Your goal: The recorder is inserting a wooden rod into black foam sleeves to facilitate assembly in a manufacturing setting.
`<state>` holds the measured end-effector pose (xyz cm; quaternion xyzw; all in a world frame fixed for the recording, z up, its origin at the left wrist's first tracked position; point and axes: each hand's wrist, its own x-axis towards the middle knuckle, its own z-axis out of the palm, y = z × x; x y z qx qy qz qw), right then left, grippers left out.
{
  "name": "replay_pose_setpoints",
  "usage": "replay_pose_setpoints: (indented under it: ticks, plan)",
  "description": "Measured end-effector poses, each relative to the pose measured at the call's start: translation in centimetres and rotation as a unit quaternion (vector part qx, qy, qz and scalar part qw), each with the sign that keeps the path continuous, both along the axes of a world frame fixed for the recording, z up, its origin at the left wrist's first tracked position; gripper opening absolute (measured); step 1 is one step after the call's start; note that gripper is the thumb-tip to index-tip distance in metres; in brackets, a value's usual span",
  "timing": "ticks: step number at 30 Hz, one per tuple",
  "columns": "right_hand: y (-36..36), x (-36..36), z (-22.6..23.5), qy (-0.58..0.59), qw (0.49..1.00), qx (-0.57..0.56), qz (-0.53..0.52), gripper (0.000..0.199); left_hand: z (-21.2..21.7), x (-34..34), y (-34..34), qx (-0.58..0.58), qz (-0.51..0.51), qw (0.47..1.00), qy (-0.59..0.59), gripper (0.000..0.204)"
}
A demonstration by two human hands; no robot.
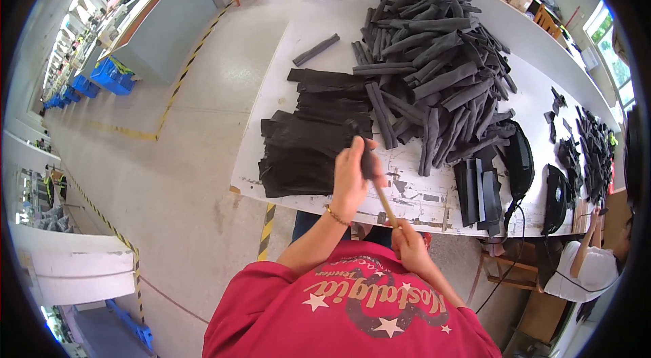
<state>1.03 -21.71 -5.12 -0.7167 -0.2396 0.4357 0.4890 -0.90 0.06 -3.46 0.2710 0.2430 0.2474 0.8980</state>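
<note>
Black strips (298, 161) lying stacked on counter (322, 22). Left hand (348, 180) gripping dark sleeve (368, 164) with curled fingers, sleeve seemingly covering upper end of stick (386, 205). Right hand (409, 248) clasping stick's lower end, fingers closed. Grey tubes (444, 63) lying heaped farther right. Apparently working sleeve over stick; next move probably calling for steady right hand, left hand sliding sleeve.

One left hand (352, 173), one right hand (410, 246), one tan rod (387, 207) and one dark tube (368, 161) appeared with one uncountable heap of grey tubes (437, 63), one lone tube (316, 50) at its left and two black pouches (519, 160) at its right.
</note>
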Motion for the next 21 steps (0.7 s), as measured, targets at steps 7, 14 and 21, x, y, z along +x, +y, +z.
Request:
replay_pose_setpoints:
  ticks: [7,14,21]
  plan:
    - [-7.1,-0.3,-3.7,-0.05,0.97,0.05,0.231,0.017,1.8,-2.3,10.6,0.059,0.28,0.949,-0.131,0.044]
    - [-4.8,2.3,1.4,0.157,0.987,-0.009,0.047,0.021,-0.3,-1.7,6.4,0.08,0.288,0.954,0.005,0.04]
    - [-1.5,1.2,0.9,0.012,0.997,-0.047,0.06,0.017,-0.7,-1.1,-0.8,0.011,0.014,1.0,-0.018,0.03]
